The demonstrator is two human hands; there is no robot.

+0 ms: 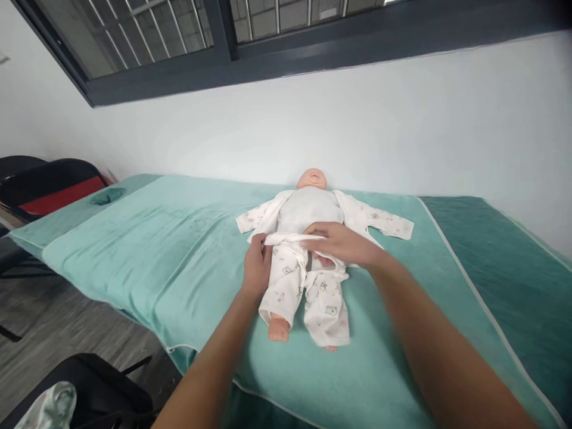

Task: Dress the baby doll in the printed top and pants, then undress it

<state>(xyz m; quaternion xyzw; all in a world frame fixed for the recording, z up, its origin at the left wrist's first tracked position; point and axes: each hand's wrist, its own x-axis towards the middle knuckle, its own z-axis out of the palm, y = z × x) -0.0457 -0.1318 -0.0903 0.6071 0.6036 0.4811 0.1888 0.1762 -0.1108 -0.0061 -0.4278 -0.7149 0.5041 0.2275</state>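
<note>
A baby doll (311,179) lies on its back, its head toward the wall. White printed baby pants (286,277) are on its legs, with a bare foot showing at the left cuff. My left hand (258,267) pinches the waistband at the left side. Across the doll's belly reaches my right hand (337,241), its fingers closed at the waistband's right part; the fingertips are partly hidden. Below that hand, part of the doll's thigh shows bare. A white printed baby jacket (388,223) is spread open around the pale torso, with both sleeves stretched out.
The doll rests on a padded table with a green cover (179,250), pushed against a white wall (424,125) under a barred window. Folding chairs (49,185) stand at the left. A black chair (84,381) with a patterned cloth (51,405) is at lower left.
</note>
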